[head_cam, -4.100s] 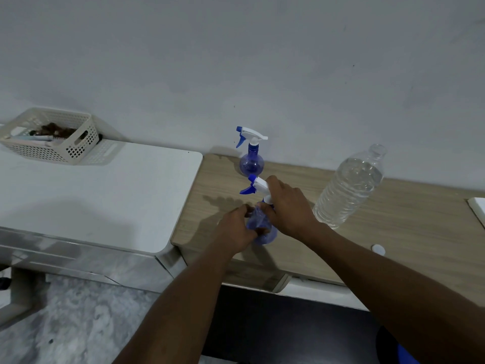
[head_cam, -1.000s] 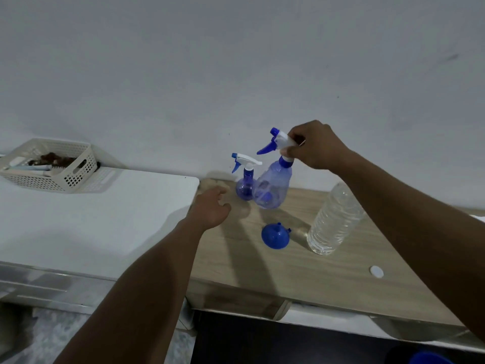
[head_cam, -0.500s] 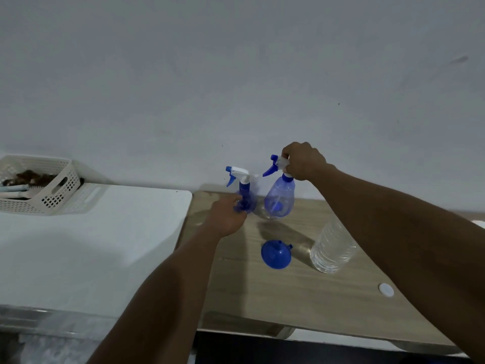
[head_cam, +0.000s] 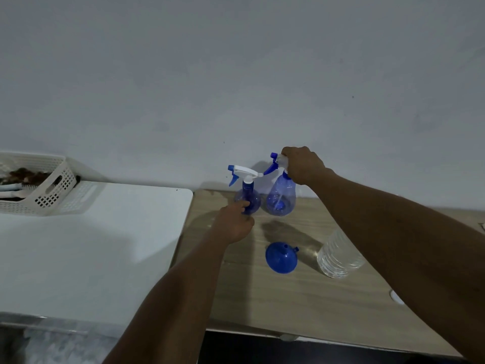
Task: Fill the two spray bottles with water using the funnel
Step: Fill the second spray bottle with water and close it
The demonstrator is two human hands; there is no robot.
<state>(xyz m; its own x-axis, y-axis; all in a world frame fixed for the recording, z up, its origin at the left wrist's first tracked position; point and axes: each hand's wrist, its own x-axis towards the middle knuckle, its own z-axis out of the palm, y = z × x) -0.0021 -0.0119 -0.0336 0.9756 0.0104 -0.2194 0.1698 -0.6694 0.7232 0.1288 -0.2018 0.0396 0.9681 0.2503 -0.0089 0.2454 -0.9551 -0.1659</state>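
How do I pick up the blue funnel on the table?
Pinch the funnel by its narrow spout, from above. It seems to sit wide mouth down on the table, spout up, and the broad cone is harder to pinch. Come from the front: the water bottle stands close beside it.

Gripped the larger spray bottle's (head_cam: 280, 200) trigger head with the right hand (head_cam: 301, 165). Held the smaller spray bottle's (head_cam: 248, 198) belly, just beside it, with the left hand (head_cam: 233, 224)

Wooden table (head_cam: 288, 298) bearing small spray bottle (head_cam: 248, 199), larger spray bottle (head_cam: 280, 203), funnel (head_cam: 281, 257), water bottle (head_cam: 338, 256), cap (head_cam: 396, 296), white table (head_cam: 91, 245) alongside with basket (head_cam: 39, 185)
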